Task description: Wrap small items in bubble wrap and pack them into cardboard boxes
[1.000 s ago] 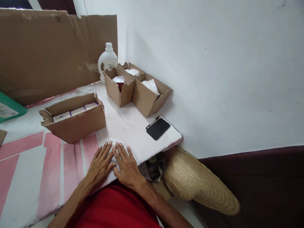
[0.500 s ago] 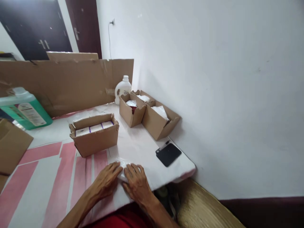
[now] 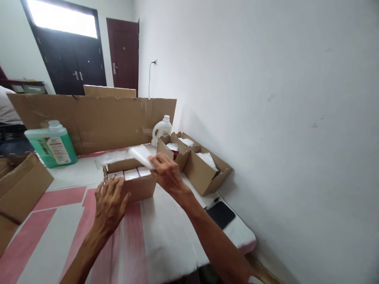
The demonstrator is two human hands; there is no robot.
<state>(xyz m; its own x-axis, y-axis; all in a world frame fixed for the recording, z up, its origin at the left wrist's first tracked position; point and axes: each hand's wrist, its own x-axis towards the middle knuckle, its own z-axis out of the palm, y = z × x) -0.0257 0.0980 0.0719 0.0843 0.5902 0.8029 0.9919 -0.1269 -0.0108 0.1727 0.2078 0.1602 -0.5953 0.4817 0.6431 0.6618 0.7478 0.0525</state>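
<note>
A flat white packet, seemingly wrapped in clear plastic, is pinched in my right hand. It is slightly blurred and tilted above the right end of an open cardboard box. Inside that box stands a row of small white boxes with purple edges. My left hand is at the box's front left corner, fingers spread and holding nothing. Whether its fingertips touch the cardboard I cannot tell. Behind the box lies some clear plastic wrap.
Three open cardboard boxes with white wrapped contents stand by the wall. A white jug and a green liquid jug stand before a cardboard panel. A black flat device lies right; another carton stands left.
Both hands have left the table's front edge and moved forward to the box. My right hand has lifted a white packet over it. The view has tilted up.
</note>
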